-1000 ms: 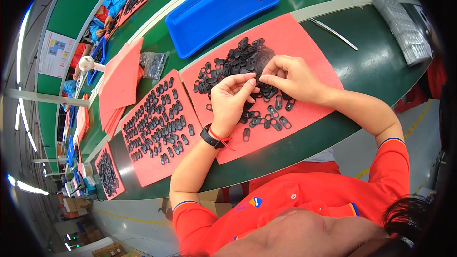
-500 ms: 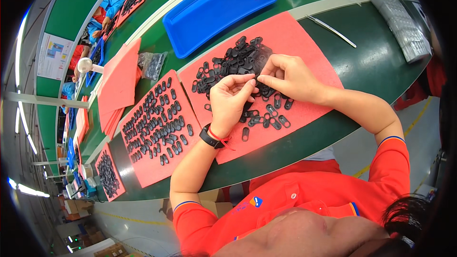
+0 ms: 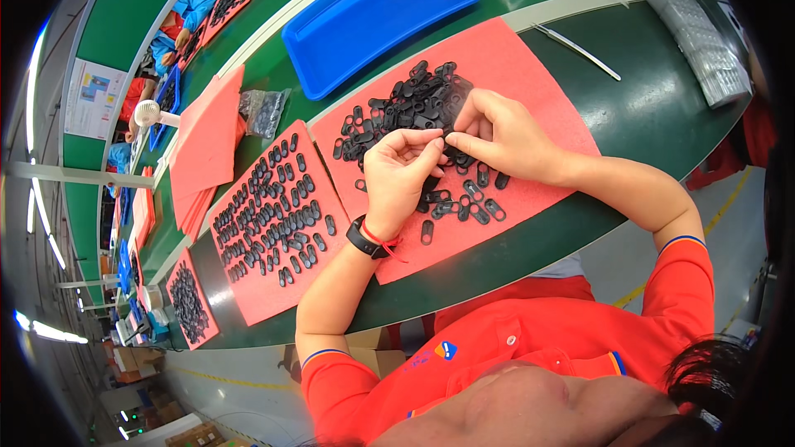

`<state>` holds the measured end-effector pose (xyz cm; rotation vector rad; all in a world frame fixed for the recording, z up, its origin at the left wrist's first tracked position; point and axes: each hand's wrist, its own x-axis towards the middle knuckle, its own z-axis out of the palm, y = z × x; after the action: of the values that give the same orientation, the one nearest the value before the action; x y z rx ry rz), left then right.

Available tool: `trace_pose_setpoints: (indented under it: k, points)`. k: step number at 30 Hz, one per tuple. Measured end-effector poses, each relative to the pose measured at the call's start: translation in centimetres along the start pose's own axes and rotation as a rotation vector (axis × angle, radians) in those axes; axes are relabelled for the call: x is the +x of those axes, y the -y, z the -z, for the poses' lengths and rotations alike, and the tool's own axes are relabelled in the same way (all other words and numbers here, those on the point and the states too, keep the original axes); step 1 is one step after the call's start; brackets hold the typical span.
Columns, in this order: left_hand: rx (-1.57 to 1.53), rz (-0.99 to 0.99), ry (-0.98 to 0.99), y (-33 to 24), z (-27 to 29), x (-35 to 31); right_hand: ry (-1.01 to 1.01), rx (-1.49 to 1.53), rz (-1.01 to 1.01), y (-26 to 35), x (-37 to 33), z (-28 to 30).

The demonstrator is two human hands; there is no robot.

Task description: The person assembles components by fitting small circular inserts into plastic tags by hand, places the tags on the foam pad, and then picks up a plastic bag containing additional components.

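Over a heap of small black oval parts [image 3: 411, 103], my left hand [image 3: 397, 178] and my right hand [image 3: 515, 139] meet at the fingertips. Thumb and index finger are pinched on each hand. Whatever they hold is too small and too covered by the fingers to make out. The heap lies on a pink foam sheet [image 3: 542, 74], and several loose oval rings [image 3: 472, 191] are scattered just below my hands. Left of it, a second pink sheet [image 3: 277, 302] carries many black oval parts [image 3: 281, 215] set out in slanting rows.
Beyond the sheets stands a blue tray [image 3: 373, 21] with one small dark piece in it. White tweezers [image 3: 580, 53] and clear plastic packaging [image 3: 700, 45] lie at the right. Stacked pink sheets [image 3: 207, 136], a bag [image 3: 265, 112] and a small white fan [image 3: 153, 114] are at left; co-workers sit farther off.
My right hand's fingertips have shifted very slightly against the left ones. Both hands otherwise keep their place, and the parts on the sheets look the same.
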<state>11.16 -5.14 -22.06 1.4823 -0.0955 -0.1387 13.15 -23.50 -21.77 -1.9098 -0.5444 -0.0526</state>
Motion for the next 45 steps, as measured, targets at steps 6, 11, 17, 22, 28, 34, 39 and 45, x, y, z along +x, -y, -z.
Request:
trace_pose_setpoints:
  k: [6, 11, 17, 22, 28, 34, 39, 45]
  points:
    - [-0.061, 0.016, 0.009, -0.1, 0.0, -0.1, 0.147, 0.225, -0.202, 0.5, 0.4, 1.1]
    - [-0.036, 0.013, 0.005, -0.2, -0.3, -0.3, 0.253, 0.281, -0.285, 0.1, 0.3, 0.9]
    - [-0.043, 0.042, 0.014, -0.3, -0.5, -0.4, 0.250, 0.337, -0.309, 0.0, 0.3, 0.9]
    - [-0.077, 0.053, 0.026, -0.2, -0.5, -0.4, 0.272, 0.316, -0.302, -0.4, 0.3, 0.7]
    - [-0.081, 0.094, 0.032, -0.1, -0.4, -0.5, 0.273, 0.358, -0.318, -0.8, 0.2, 0.5]
    - [-0.087, 0.130, 0.045, 0.0, -0.3, -0.5, 0.282, 0.342, -0.331, -0.5, 0.2, 0.5]
    - [-0.090, 0.150, 0.047, -0.1, -0.3, -0.5, 0.280, 0.304, -0.354, -0.4, 0.2, 0.6]
    - [-0.081, 0.145, 0.054, 0.1, -0.3, -0.5, 0.301, 0.288, -0.377, -0.3, 0.3, 0.6]
